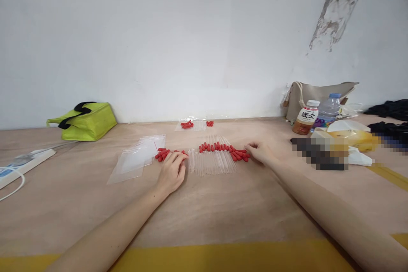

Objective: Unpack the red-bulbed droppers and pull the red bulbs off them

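Observation:
A row of clear glass dropper tubes (212, 161) lies on the brown table, several with red rubber bulbs (219, 147) at their far ends. My left hand (172, 172) rests at the row's left end, fingers curled beside a small heap of loose red bulbs (162, 154); what it pinches, if anything, is hidden. My right hand (259, 152) sits at the right end, fingertips closed against more red bulbs (240, 155). A stack of clear zip bags (137, 159) lies left of the left hand.
A filled bag of droppers (193, 125) lies near the wall. A lime-green bag (84, 121) and a white power strip (25, 161) are at the left. Two bottles (307, 117), a beige tote (315, 95), and wrappers crowd the right side.

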A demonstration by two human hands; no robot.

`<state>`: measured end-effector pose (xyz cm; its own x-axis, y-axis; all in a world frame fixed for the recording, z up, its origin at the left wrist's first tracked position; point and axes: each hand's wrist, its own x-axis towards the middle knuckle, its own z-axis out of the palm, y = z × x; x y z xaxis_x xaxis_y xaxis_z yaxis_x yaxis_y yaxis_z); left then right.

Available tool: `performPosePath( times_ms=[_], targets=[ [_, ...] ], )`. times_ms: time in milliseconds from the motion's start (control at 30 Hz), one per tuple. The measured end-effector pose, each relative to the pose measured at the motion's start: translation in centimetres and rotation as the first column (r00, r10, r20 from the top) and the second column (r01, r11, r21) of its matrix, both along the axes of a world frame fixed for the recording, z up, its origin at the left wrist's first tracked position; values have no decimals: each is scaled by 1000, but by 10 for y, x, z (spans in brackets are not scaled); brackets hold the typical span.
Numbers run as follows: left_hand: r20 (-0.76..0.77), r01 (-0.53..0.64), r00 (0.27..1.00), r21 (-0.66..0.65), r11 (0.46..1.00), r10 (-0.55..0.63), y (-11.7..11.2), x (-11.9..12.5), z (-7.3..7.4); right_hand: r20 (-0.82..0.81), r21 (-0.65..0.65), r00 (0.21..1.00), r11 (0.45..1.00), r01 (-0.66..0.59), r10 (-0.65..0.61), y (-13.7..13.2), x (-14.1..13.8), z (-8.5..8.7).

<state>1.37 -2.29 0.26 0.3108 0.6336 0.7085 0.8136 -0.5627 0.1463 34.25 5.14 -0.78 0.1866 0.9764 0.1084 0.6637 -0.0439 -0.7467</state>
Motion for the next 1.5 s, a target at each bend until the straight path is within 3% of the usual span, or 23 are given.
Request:
performPosePath(
  times_ms=[233,400,567,667,767,833,933,967,1033,1100,1200,1300,1500],
  targets=[
    [-82,-26,996,-21,999,24,-5,4,3,119,-193,993,981,35,-12,38,-24,28],
    [-106,-19,994,-23,1000,17,-5,3,3,139,-377,990,926,27,28,49,-49,28],
    [-117,-35,993,-43,998,30,-5,2,2,108,-435,994,900,17,33,48,-58,29],
    [-119,-33,992,-40,999,28,-4,2,2,75,-371,997,929,7,22,47,-55,36],
    [-123,-32,992,-37,999,27,-4,2,2,25,-203,999,979,-28,34,38,-52,45],
    [-127,-35,991,-42,998,29,-3,2,2,-13,-61,997,995,-79,78,24,-52,49],
    [-122,-36,992,-44,998,30,-3,2,1,-20,139,987,978,-156,160,-9,-55,47],
    [-110,-34,993,-39,999,30,-3,2,1,11,218,981,957,-192,194,-22,-58,43],
    [-78,-25,997,-17,1000,24,-3,3,0,268,454,922,807,-378,281,-46,-62,32],
    [-62,-5,998,12,1000,5,-5,5,1,428,543,866,692,-476,259,-66,-67,20],
    [-130,72,989,35,997,-67,-9,11,2,563,574,784,559,-599,262,-81,-75,5],
    [-226,184,960,59,981,-167,-14,19,2,604,585,750,488,-648,271,-84,-82,-1],
    [-289,267,930,112,957,-226,-19,31,-2,640,587,721,436,-682,266,-84,-89,-1]
  ],
)
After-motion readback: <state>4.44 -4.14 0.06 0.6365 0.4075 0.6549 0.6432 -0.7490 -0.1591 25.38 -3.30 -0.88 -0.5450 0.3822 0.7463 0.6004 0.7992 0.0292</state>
